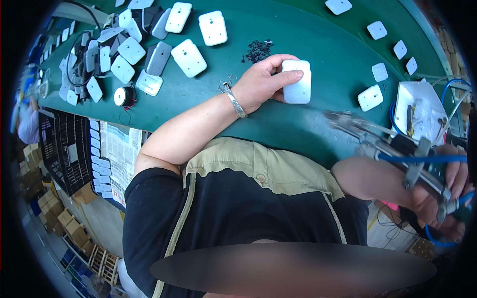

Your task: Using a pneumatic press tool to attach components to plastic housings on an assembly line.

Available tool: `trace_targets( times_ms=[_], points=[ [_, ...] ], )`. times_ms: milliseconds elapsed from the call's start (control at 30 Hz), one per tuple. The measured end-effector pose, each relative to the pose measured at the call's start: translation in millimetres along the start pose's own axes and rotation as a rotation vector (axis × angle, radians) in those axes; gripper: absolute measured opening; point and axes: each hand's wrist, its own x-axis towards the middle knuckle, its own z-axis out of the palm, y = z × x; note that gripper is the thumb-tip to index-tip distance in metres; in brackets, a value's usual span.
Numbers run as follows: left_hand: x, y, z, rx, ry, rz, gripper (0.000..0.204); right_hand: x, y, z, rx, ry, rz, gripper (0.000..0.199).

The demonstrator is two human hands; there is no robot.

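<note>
My left hand (258,84) grips a white, rounded rectangular plastic cover (297,88) against the green table, thumb across its face. A silver bangle is on that wrist. At the right, my right hand (439,198) is wrapped round a pneumatic screwdriver (397,154), a long metal tool with blue hoses. Its tip points toward the cover but is apart from it. Motion smears the tool and part of the hand. Just beyond my left hand lies a heap of small black parts (259,50), and a few tiny metal pieces (228,79) lie by the wrist.
Several white and grey covers (131,50) crowd the table's left side. Near them sits a round black-and-white part (124,96) with red wire. More covers (370,98) lie along the right, beside a white open box (421,107). A black crate (64,149) stands at lower left.
</note>
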Motion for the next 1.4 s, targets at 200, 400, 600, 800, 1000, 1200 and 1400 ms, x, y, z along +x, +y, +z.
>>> trace_targets(
  times_ms=[200,400,600,800,1000,1200,1400],
  points=[
    [16.7,15.9,1.6,0.218,0.024,0.082,0.035,-19.4,18.5,32.2,0.001,0.283,0.061,0.063],
    [137.0,95.8,-34.3,0.758,0.382,0.415,0.039,-15.0,24.7,16.6,-0.011,0.341,-0.052,0.07],
    [205.8,130.2,-61.6,1.909,0.639,0.131,0.063,-17.7,19.5,1.4,-0.199,0.358,-0.126,0.08],
    [255.2,105.6,11.8,1.529,0.196,0.389,0.067,-13.6,27.3,-12.1,-0.32,0.419,-0.129,0.089],
    [294.6,96.4,24.7,1.516,0.036,0.1,0.063,-14.2,31.4,-13.0,-0.343,0.5,-0.136,0.091],
    [292.5,75.5,28.1,1.506,0.031,0.232,0.054,-6.2,36.5,-14.7,-0.351,0.461,-0.074,0.075],
    [205.0,71.1,23.3,1.166,0.062,0.493,0.041,-0.2,31.6,-24.5,-0.323,0.276,-0.098,0.072]
  ],
)
